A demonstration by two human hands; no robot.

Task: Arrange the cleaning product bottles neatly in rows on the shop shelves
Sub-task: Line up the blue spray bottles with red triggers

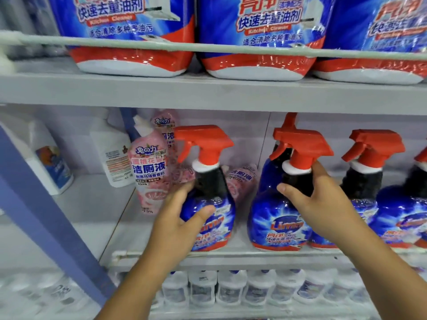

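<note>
Blue spray bottles with red triggers stand along the front of the middle shelf [231, 259]. My left hand [182, 215] wraps the body of the leftmost spray bottle [215, 218]. My right hand [323, 202] grips the dark neck of the second spray bottle [277, 218], just under its red trigger. Further spray bottles [397, 215] stand to the right, touching each other. Behind the left bottle stands a pink toilet cleaner bottle [147, 172], with another pink one [242, 183] leaning lower between the two held bottles.
A white bottle [115, 155] and a white jug [46, 155] stand on the neighbouring shelf bay at left. Large blue-red refill packs [258, 42] fill the upper shelf behind a rail. Several small white bottles [231, 287] line the lower shelf. A blue post [46, 215] slants at left.
</note>
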